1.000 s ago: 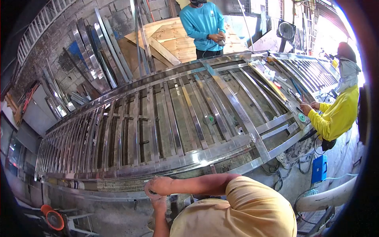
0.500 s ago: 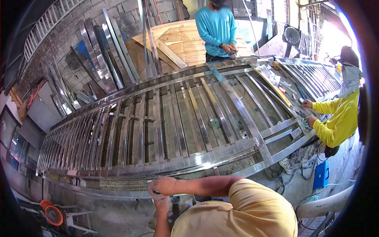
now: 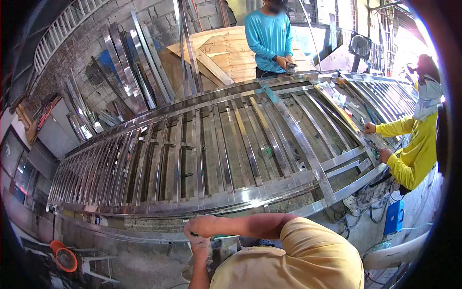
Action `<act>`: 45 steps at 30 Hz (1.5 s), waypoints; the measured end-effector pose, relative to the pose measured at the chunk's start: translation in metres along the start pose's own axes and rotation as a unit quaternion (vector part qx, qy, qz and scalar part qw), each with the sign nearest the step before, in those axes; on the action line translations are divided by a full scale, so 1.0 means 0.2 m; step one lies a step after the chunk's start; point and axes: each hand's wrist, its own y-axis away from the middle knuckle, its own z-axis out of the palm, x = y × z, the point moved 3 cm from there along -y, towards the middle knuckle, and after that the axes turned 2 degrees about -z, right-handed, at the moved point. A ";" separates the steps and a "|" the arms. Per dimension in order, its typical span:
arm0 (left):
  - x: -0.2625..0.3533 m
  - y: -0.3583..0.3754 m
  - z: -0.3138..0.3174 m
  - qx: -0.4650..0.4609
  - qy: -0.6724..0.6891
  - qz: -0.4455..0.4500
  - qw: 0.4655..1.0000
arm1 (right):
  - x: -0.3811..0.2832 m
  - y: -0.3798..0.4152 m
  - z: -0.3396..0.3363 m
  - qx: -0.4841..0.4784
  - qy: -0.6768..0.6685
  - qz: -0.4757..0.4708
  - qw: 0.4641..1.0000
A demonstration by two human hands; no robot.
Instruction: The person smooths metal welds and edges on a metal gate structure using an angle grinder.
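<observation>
My right hand (image 3: 201, 226) is closed, its forearm reaching across from the right in front of the metal frame's near edge. Just below it, my left hand (image 3: 200, 246) comes up from the bottom, its fingers closed too. The two hands meet around a small item with a dark spot, mostly covered by my fingers; I cannot make out its kind. A sliver of something green shows under my right forearm. Beyond my hands lies the large shiny metal frame (image 3: 255, 195) with many parallel bars.
A person in blue (image 3: 269, 41) stands behind the frame, holding a small tool. At right, a person in yellow (image 3: 414, 149) works at the frame's end. A blue case (image 3: 394, 217) and cables lie on the floor. An orange basin (image 3: 66, 260) is at lower left.
The view has shifted slightly, so the surroundings sit a little farther right. My hands stay together; the pale round edge beside them earlier now shows less.
</observation>
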 end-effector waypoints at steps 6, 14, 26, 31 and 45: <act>0.18 0.02 0.04 -0.008 0.023 0.021 0.999 | -0.01 0.00 -0.07 -0.034 0.020 0.078 0.996; 0.14 0.02 0.05 0.009 0.089 0.003 0.996 | -0.02 0.04 -0.01 0.057 0.016 0.054 0.997; 0.15 -0.03 0.03 0.012 0.015 0.059 0.998 | 0.00 0.08 -0.06 0.042 -0.006 0.072 0.997; -0.02 -0.06 0.02 -0.015 0.074 0.047 0.996 | -0.04 0.12 -0.19 0.183 0.030 0.019 0.983; 0.07 -0.07 0.01 -0.007 0.100 0.081 0.992 | -0.04 0.15 -0.18 0.142 -0.018 0.026 0.989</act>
